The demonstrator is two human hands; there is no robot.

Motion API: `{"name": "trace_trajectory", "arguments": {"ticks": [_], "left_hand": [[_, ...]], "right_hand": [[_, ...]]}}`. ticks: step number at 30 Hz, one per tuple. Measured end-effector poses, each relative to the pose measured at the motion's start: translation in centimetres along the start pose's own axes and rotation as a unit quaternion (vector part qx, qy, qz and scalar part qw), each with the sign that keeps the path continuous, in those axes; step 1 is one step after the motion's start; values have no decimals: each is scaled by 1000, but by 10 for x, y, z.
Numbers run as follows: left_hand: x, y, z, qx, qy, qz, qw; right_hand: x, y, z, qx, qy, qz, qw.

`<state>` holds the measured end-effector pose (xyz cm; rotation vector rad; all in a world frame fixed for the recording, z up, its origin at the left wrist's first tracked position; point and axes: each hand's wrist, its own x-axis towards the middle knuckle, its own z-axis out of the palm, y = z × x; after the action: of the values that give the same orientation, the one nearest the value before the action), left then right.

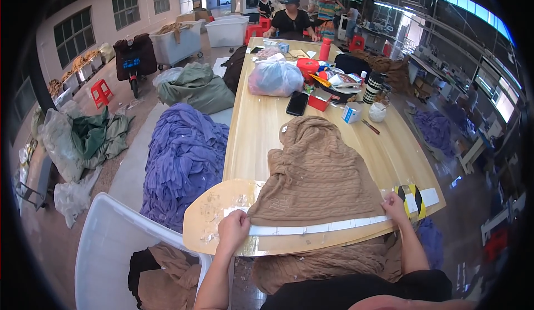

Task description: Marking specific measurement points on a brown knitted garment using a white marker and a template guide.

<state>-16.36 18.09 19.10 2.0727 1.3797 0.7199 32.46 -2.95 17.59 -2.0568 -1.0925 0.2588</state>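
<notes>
A brown cable-knit sweater (320, 176) lies on the near end of the wooden table (250, 143), its far part bunched up. Its near hem runs along a white measuring strip (311, 229) fixed by the table's edge. At the hem's left corner, my left hand (233, 229) pinches the knit with curled fingers. My right hand (394, 207) grips the right corner, close to a patch of black and yellow striped tape (410, 201). Between the two hands the hem is stretched fairly straight.
Purple garments (181, 160) are heaped left of the table. A white bin (111, 243) with brown and black cloth stands at near left. Farther up the table are a phone (297, 103), a stuffed plastic bag (276, 77), a small box (351, 113) and a patterned cup (373, 87). A person (290, 20) sits at the far end.
</notes>
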Motion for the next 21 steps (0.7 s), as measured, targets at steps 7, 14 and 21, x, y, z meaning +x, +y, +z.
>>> {"name": "trace_trajectory", "arguments": {"ticks": [7,14,21], "left_hand": [[0,1,1,2,4,0,1000],[1,1,1,3,1,-4,1000],[1,-1,3,4,21,10,1000]], "right_hand": [[-1,-1,0,8,2,-4,1000],[-3,-4,0,19,1,6,1000],[-4,-13,0,12,2,22,1000]]}}
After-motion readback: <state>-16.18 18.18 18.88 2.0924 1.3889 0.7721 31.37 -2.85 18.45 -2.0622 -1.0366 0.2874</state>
